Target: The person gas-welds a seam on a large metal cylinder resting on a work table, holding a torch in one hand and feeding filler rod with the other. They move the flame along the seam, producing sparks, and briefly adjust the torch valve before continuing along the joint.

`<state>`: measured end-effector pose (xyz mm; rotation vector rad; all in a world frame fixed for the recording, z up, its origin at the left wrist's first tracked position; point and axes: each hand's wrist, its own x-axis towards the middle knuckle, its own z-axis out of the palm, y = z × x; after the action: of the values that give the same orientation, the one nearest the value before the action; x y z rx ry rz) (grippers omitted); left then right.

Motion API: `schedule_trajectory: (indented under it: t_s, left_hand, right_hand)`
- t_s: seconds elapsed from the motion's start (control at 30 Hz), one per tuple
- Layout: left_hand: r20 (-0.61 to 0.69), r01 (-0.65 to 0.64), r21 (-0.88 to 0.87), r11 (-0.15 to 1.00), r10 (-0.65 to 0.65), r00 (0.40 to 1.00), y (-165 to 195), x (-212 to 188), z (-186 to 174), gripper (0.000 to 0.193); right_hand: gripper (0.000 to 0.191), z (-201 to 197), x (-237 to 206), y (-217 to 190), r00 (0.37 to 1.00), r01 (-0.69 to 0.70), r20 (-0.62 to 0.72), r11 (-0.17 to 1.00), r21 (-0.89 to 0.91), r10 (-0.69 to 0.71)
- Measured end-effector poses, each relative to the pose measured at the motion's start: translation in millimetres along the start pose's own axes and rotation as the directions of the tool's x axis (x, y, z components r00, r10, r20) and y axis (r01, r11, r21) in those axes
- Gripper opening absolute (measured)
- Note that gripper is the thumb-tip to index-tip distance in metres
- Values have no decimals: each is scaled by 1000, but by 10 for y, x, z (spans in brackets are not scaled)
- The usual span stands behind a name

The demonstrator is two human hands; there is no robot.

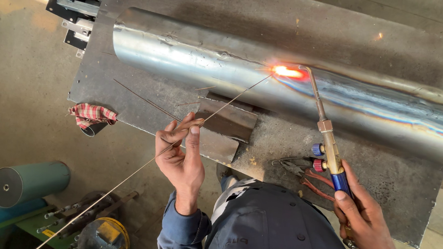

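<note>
Head view shows the left hand [183,156] pinching a thin long filler wire [223,106] toward the glowing seam of the shiny steel pipe [195,57], while the right hand [366,219] is closed around the blue-handled brass torch [330,151], so flame and wire meet.

Bare left hand [183,156] and bare right hand [366,219], no gloves, no rings or watch visible. Dark grey-blue long sleeve [181,234] on the left arm, cuff bunched and creased at the wrist. Same grey-blue fabric across the torso [275,238], with a small round button, a tiny red mark and faint darker lettering. Striped light collar edge near the neck.
</note>
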<state>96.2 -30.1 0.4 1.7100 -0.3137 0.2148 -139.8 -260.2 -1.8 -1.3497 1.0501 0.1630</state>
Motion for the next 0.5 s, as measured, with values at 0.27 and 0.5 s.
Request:
schedule_trajectory:
  t_s: [0.27, 0.5]
  left_hand:
    - [7, 2, -21, 1000, -2, 1000, -9, 16, 1, 19]
    - [3, -2, -14, 1000, 2, 1000, 1, 13, -4, 18]
  right_hand:
    - [67, 10, 14, -2, 1000, 26, 3, 999, -19, -26]
    - [67, 9, 0, -12, 1000, 8, 2, 1000, -13, -8]
